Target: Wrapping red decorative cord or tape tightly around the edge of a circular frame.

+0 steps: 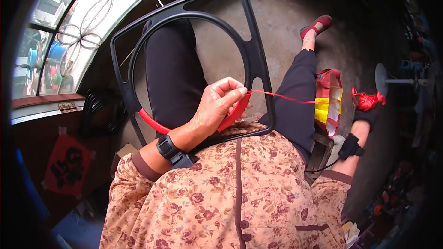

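A black frame (253, 60) with a round ring inside a squarish outer rim rests across my lap, tilted. Red cord is wound tightly round the near part of the ring, forming a red wrapping (152, 122). My left hand (219, 101) is closed at the ring's right side, thumb and forefinger pinching the red cord (281, 96) where it leaves the wrapping. From there the cord runs right to a loose red cord bundle (368, 100). My right hand (364, 114) is stretched far out to the right at that bundle; its fingers are mostly lost in shadow.
A red, yellow and white bag (328, 103) stands beside my right leg, above a wooden stool or bench edge (321, 150). A white round-based object (383, 80) is farther right. At left are a window with metal scrollwork (80, 37) and stacked black frames (104, 110).
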Motion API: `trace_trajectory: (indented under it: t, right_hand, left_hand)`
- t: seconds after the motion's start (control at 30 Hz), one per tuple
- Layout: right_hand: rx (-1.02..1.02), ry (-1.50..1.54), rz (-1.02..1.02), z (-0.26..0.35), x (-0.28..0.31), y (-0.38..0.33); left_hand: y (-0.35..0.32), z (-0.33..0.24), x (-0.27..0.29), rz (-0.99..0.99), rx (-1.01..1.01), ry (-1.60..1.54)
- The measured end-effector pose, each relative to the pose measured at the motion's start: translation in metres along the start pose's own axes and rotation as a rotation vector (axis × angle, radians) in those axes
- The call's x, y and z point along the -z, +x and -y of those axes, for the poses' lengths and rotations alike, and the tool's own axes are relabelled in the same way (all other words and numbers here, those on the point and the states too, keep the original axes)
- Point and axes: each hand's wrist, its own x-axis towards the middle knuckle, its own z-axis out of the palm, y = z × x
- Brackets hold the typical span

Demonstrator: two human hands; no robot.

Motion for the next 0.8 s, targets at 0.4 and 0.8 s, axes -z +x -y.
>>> trace_trajectory:
  t: [0.4, 0.8]
  right_hand:
    - [1.664, -0.975, 1.425, -0.110, -0.200, -0.278]
    - [1.565, -1.115, 1.757, -0.136, -0.213, -0.296]
  left_hand:
    - [-0.007, 0.023, 0.003, -0.098, -0.167, 0.351]
    - [0.005, 0.023, 0.013, -0.080, -0.336, 0.494]
